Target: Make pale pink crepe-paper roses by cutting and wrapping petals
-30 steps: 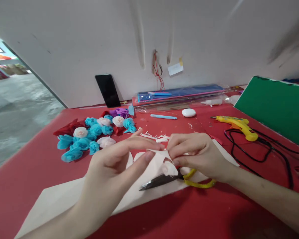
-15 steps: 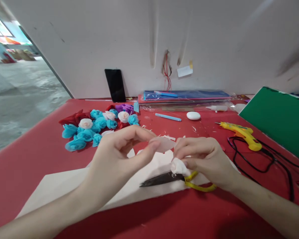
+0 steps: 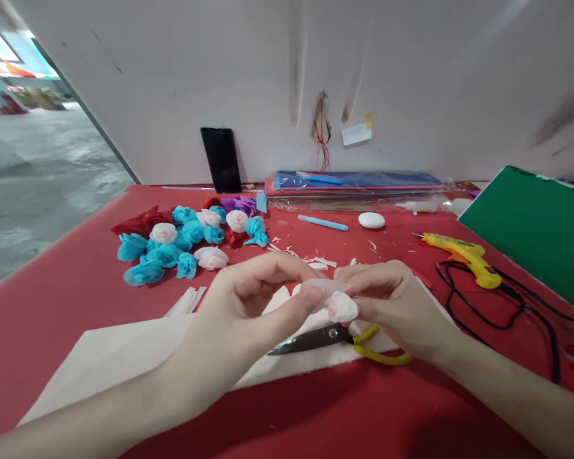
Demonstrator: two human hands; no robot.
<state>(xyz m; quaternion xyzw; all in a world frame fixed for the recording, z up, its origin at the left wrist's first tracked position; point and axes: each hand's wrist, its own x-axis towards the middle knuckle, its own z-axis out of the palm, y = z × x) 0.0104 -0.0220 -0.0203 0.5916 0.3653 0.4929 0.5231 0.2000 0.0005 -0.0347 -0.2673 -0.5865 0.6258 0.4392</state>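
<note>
Both my hands meet over the middle of the red table [image 3: 76,299]. My right hand [image 3: 397,306] pinches a small rolled white paper rose [image 3: 342,307]. My left hand [image 3: 249,306] pinches the loose strip of white crepe paper that leads into that roll, thumb and forefinger pressed together. Under the hands lie a large sheet of white paper [image 3: 124,350] and scissors [image 3: 335,338] with dark blades and yellow handles.
A pile of blue, white, red and purple paper roses [image 3: 186,242] lies at the left. A yellow glue gun [image 3: 459,252] with a black cord lies at the right, beside a green board [image 3: 536,223]. At the wall stand a black phone [image 3: 221,159], packs of coloured paper [image 3: 354,182], a blue pen [image 3: 323,223] and a white oval case [image 3: 372,220].
My hands have drawn closer together, and the strip between them has shortened as it wound onto the roll. The roll now sits higher, between both hands' fingertips.
</note>
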